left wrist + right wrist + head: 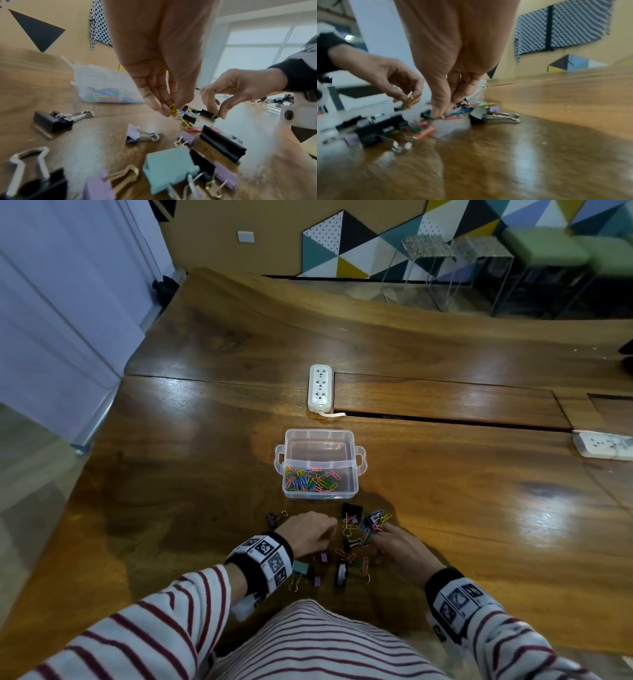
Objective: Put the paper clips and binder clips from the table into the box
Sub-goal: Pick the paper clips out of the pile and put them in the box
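Observation:
A clear plastic box (320, 432) stands mid-table, with several coloured paper clips in its near compartment; its wall (96, 75) also shows in the left wrist view. Just in front of it lies a pile of paper clips (363, 527) mixed with binder clips. My left hand (331, 529) pinches a yellow paper clip (172, 110) just above the table. My right hand (380, 530) is down on the pile, thumb and finger pinching a green paper clip (214, 117). A teal binder clip (169, 166) and a black binder clip (51, 123) lie near my left wrist.
A white power strip (321, 387) lies behind the box beside a long slot (445, 419) in the wooden table (496, 508). A second strip (603, 445) sits at the right edge. Purple and black binder clips (341, 573) are scattered close to my body.

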Motion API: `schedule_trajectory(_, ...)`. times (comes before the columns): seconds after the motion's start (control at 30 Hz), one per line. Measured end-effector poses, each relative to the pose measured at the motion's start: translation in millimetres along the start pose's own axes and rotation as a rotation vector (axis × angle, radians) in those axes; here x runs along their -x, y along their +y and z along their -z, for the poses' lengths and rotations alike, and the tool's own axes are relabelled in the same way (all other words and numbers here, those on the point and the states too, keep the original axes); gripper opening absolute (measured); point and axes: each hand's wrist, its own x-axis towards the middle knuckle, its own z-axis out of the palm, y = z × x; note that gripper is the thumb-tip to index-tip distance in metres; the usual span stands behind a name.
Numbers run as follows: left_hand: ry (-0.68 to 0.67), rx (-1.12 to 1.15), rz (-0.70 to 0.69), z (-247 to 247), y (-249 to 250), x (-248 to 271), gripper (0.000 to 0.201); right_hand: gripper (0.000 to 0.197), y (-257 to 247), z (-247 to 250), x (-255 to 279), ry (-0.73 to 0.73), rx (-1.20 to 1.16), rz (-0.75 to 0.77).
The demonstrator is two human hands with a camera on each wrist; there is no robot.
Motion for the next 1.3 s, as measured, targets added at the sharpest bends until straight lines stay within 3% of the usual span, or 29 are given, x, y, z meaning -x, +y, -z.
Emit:
schedule_trajectory(0.2,-0.137,-0.147,-0.116,-16.8,21.2,-9.2,0.027,0.031,-15.7,-6.5,-5.4,-0.094,0.031,0.034)
schedule_trajectory(0.37,-0.062,-0.236,-0.147,-27.7,25.7,-9.7,0.032,0.029,-11.2,-10.9,-5.2,-0.102,0.083,0.024)
schedule_trajectory(0.5,-0.047,-0.261,-0.117,-28.8,28.7,-11.3,0.04,0.019,-11.5,-11.8,-3.7,-0.104,-0.023,-0.037)
schedule_trajectory(0.7,-0.051,-0.265,-0.097,-25.1,24.0,-8.7,0.035,0.03,-7.2,-11.1,1.4,-0.061,-0.207,-0.194)
schedule_trajectory(0.83,0.129,-0.044,-0.032,0.9,8.2,0.2,0.016,0.025,-4.5,-13.5,6.7,0.002,-0.243,-0.21)
schedule_trajectory(0.97,0.295,0.199,0.072,47.8,-20.0,-1.6,0.01,0.012,-7.0,-11.1,4.0,0.062,-0.367,-0.245)
schedule_trajectory(1.1,0.316,0.102,0.157,74.3,-44.8,-19.8,0.014,0.014,-18.1,-5.1,-7.8,0.051,-0.356,-0.219)
schedule_trajectory(1.3,0.305,0.235,0.22,69.5,-66.9,-22.4,0.034,0.013,-31.4,-7.0,-18.7,-0.025,-0.207,-0.12)
